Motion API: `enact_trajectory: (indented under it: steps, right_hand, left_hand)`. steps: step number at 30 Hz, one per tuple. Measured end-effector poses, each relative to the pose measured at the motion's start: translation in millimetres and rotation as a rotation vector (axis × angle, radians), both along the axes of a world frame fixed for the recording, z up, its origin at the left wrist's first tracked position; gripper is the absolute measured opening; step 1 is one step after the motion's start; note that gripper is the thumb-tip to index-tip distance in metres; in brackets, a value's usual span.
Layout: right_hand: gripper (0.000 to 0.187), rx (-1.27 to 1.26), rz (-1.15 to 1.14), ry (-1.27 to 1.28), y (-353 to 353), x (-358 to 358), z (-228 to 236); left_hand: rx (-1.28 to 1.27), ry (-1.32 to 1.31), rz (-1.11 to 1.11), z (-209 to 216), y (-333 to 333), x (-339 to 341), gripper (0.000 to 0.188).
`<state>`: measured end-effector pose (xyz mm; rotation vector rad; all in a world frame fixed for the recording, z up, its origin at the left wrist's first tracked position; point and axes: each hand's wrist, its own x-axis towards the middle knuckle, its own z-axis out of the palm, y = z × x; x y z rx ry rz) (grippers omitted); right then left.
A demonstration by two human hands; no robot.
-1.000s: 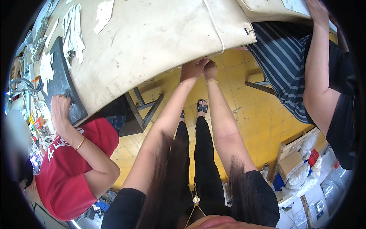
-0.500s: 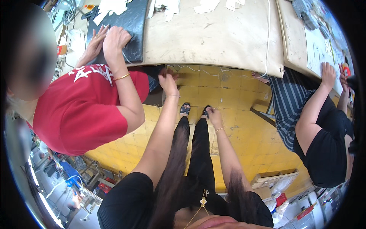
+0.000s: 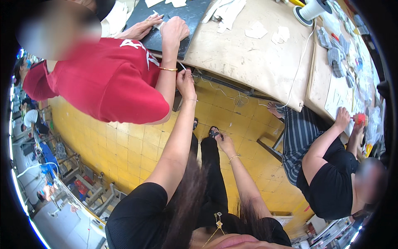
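My left hand point(image 3: 186, 85) is raised to the near table edge, close beside the forearm of a person in a red shirt. Its fingers are closed at the lower end of a thin white strip point(image 3: 181, 65), which slants up toward the table's dark board point(image 3: 182, 35). Lower and to the right, my right hand point(image 3: 226, 146) hangs over the yellow floor with its fingers pinched together. Something small and dark shows at its fingertips, against my sandal point(image 3: 213, 131); its kind cannot be made out.
The person in red point(image 3: 120, 83) presses both hands on the dark board. White cut pieces point(image 3: 256, 30) lie on the beige table point(image 3: 232, 54), with a white spool point(image 3: 309, 12) at the back. Another person point(image 3: 327, 178) sits at the right, near a wooden stool point(image 3: 269, 149). A cord hangs under the table.
The view has swung, bringing the spool into sight. My left hand now shows a white strip at its fingers. My right hand remains low over the floor, fingers pinched.
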<state>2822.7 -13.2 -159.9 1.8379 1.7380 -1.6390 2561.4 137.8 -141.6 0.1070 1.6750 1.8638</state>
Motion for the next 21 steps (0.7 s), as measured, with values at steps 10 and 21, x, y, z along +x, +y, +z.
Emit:
enact_trajectory:
  steps: [10,21]
  right_hand:
    - [0.03,0.555,-0.028,0.21,107,-37,73]
    - [0.031,1.325,0.732,0.248,185,-112,109]
  left_hand:
    - [-0.201,0.241,-0.125,26,-53,41,0.035]
    - [-0.043,-0.162,-0.216,52,-96,59,0.026]
